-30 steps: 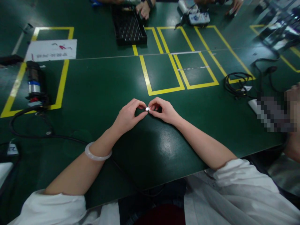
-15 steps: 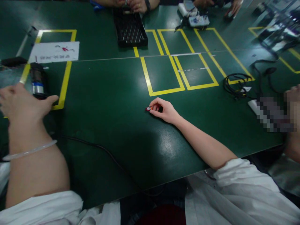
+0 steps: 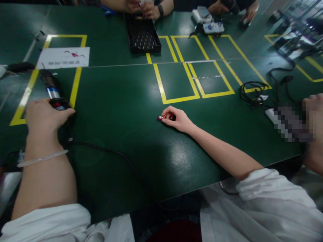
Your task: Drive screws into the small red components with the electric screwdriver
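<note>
My left hand (image 3: 46,116) is wrapped round the near end of a black corded power tool (image 3: 51,88) with a silver and blue band. Its thumb lies along the tool's right side, while most of the fingers are hidden. From that end a black cord (image 3: 101,146) runs across the green table (image 3: 113,101). Near the table's middle, my right hand (image 3: 176,118) is closed in a pinch on a small red and white part (image 3: 160,118) with some orange at the fingertips. It is too small to make out further.
A printed paper (image 3: 64,57) lies beyond the tool, inside yellow tape. Across the table, a person's hands (image 3: 145,9) work over a black tray (image 3: 143,37). Coiled black cable (image 3: 252,92) lies at the right, near another person's hand (image 3: 314,104).
My left hand has closed in around the power tool, which has turned so that its near end points more to the right. My right hand keeps its pinch in nearly the same place.
</note>
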The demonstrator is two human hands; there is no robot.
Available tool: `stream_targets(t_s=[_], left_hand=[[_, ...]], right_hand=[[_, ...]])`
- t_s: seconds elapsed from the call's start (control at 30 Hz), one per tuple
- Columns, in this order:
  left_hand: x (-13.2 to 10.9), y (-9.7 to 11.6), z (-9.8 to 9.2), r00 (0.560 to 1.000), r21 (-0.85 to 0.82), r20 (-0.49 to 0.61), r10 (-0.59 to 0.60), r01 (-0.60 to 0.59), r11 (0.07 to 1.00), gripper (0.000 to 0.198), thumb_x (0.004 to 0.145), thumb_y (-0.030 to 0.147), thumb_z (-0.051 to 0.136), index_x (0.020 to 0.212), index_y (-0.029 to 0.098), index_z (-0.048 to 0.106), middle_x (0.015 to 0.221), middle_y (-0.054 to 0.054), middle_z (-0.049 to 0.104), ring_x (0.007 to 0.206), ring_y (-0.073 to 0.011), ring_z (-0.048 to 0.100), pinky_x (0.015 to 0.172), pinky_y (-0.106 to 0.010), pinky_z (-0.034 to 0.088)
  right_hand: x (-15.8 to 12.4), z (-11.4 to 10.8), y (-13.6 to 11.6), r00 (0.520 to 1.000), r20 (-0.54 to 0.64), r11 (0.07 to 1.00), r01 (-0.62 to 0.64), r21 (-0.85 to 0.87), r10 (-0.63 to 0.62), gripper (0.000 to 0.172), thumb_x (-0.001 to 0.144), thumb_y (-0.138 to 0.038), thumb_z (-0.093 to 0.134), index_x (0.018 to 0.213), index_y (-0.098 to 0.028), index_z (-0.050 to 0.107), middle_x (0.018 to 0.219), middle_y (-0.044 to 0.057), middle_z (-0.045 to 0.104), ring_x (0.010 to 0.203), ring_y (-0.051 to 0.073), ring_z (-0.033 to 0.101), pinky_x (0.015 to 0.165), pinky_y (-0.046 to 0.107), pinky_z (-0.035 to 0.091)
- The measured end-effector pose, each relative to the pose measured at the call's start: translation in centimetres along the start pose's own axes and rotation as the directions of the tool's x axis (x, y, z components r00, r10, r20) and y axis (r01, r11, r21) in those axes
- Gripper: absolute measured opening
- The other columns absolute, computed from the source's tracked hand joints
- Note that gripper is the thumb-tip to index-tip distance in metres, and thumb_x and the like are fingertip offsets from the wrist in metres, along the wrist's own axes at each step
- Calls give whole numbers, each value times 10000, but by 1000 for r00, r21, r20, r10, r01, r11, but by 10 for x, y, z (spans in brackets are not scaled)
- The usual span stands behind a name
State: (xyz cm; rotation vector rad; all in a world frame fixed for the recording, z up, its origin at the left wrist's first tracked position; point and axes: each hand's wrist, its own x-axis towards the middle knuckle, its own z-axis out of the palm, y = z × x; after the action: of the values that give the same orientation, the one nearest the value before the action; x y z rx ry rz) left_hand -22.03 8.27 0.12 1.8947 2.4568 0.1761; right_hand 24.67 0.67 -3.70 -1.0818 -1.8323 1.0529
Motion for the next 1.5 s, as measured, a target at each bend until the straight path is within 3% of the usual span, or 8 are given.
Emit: stream_targets(t_s=[0.1,0.23,0.43,0.67,0.9,1.23,1.4,1.5], left_hand=[[-12,32,3,997,24,-34,-67,68,997,826,800,813,532,1301,157,513,1368,-153,507,1179,-390,540,1035,-647,476],[-41,87,1,995,24,-37,91,-90,996,707,848,690,607,1280,136,524,1317,-168,513,1109,-376,565,952,-615,524],[-90,163,-2,940,47,-16,339,-338,940,643,858,545,653,1294,88,535,1206,-215,579,1003,-375,628,841,-511,552],[-140,219,9,841,-1,-51,539,-539,842,622,852,436,660,1353,92,523,1170,-228,616,1011,-402,651,852,-472,528],[-164,238,14,782,-100,-52,621,-623,776,679,865,351,626,1454,50,468,1188,-221,608,1071,-391,627,917,-473,504],[-166,235,20,778,-105,-81,623,-629,771,683,885,361,605,1486,76,449,1255,-216,599,1109,-382,603,927,-475,488],[-167,236,19,783,-136,-80,617,-621,772,690,885,360,606,1492,75,445,1297,-228,581,1133,-393,583,921,-486,492],[-167,236,17,780,-142,-56,623,-624,769,715,889,361,613,1500,38,429,1314,-252,562,1149,-405,570,944,-495,477]], right_hand=[[2,0,1,1000,6,999,-21,41,20,204,852,-321,696,972,-172,624,798,-12,653,667,107,552,654,249,430],[5,1,1,999,17,997,-44,60,43,224,844,-340,709,962,-163,634,793,-13,643,648,102,533,634,246,409],[4,3,1,998,-43,997,-49,61,52,209,848,-332,704,963,-168,643,753,-25,620,637,100,520,625,245,410],[1,4,2,993,-116,1000,28,-10,-29,176,864,-310,682,974,-181,638,833,3,635,695,121,563,642,261,445],[-2,5,3,993,-81,987,70,-142,-82,119,854,-219,685,950,-194,620,860,3,619,733,139,576,696,283,465],[-3,2,2,990,-4,975,137,-176,-139,27,915,-228,654,913,-206,639,881,20,591,770,166,579,731,303,484],[-4,3,-1,982,-50,969,169,-180,-180,81,947,-263,620,926,-215,682,985,58,629,923,197,609,816,335,512],[-5,3,-5,984,-48,969,162,-185,-173,132,966,-274,592,909,-206,689,929,51,647,842,179,612,776,323,507]])
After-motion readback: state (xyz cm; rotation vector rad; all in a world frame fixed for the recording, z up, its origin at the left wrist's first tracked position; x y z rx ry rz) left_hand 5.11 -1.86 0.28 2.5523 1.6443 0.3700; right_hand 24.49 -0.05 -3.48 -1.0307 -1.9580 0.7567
